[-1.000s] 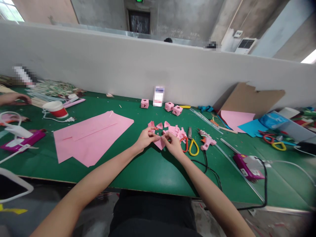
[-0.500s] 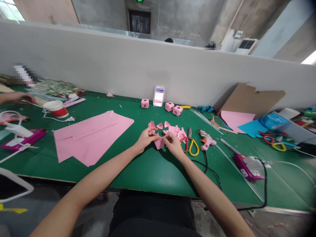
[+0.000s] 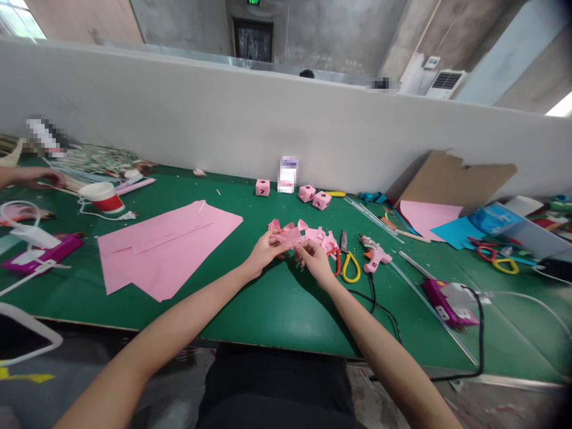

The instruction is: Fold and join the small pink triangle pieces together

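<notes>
My left hand [image 3: 263, 253] pinches a small folded piece of pink paper [image 3: 289, 238] between thumb and fingers. At the paper's right end, my right hand [image 3: 313, 259] has its fingers drawn together on the edge; the exact contact is hard to make out. Small curved pink paper pieces [image 3: 302, 224] lie just beyond the hands. Right of them is a heap of pink paper scraps [image 3: 319, 237]. Scissors [image 3: 351, 267] with red and yellow handles lie beside my right hand, and a pink glue gun [image 3: 375, 255] rests farther right.
Pink paper sheets [image 3: 165, 250] spread over the left side. Pink paper cubes [image 3: 263, 187] with cut-outs stand by the partition [image 3: 201, 119]. Purple power strips [image 3: 449, 307] with cables lie at both sides. Another person's hand [image 3: 36, 177] reaches in near a paper cup [image 3: 102, 198].
The pink paper piece has turned from hanging below my fingers to lying flatter and higher between them. My right fingers have shifted slightly; the other person's hand has barely moved.
</notes>
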`<state>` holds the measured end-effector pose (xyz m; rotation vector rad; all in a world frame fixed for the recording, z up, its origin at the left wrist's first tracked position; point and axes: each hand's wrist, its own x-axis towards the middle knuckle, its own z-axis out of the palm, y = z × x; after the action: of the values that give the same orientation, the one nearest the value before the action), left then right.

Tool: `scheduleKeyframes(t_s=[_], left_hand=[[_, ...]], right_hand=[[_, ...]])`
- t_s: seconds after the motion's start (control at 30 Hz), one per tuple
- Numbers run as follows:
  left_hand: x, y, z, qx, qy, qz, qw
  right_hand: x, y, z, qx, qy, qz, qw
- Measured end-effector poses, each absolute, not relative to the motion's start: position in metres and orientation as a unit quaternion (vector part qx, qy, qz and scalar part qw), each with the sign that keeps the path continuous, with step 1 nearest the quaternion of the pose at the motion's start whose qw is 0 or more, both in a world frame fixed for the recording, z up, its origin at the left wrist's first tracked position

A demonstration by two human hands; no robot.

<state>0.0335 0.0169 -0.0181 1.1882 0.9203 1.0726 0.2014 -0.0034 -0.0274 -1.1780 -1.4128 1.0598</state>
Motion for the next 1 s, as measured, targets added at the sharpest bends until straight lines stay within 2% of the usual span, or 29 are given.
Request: scheduleKeyframes(t_s=[0.1, 0.27, 0.37, 0.47, 0.6, 0.77, 1.0], left_hand=[[0.033, 0.016, -0.017, 0.509, 0.390, 0.480, 0.599], [0.032, 0.016, -0.015, 0.483, 0.400, 0.507, 0.591], [0.032, 0.016, -0.012, 0.478, 0.408, 0.526, 0.573], [0.032, 0.017, -0.009, 0.491, 0.413, 0.546, 0.539], [0.033, 0.016, -0.014, 0.555, 0.419, 0.509, 0.507], [0.036, 0.014, -0.020, 0.596, 0.409, 0.460, 0.516], [0.033, 0.016, -0.016, 0.538, 0.427, 0.495, 0.533]], right_hand=[[0.203, -0.002, -0.027, -0.485, -0.559, 0.452, 0.498], [0.195, -0.008, -0.026, -0.465, -0.574, 0.502, 0.450], [0.193, -0.009, -0.022, -0.450, -0.572, 0.514, 0.454], [0.198, -0.006, -0.018, -0.452, -0.559, 0.491, 0.492], [0.205, -0.002, -0.017, -0.457, -0.587, 0.430, 0.512], [0.205, -0.002, -0.022, -0.451, -0.636, 0.367, 0.508], [0.204, -0.003, -0.021, -0.457, -0.650, 0.353, 0.494]])
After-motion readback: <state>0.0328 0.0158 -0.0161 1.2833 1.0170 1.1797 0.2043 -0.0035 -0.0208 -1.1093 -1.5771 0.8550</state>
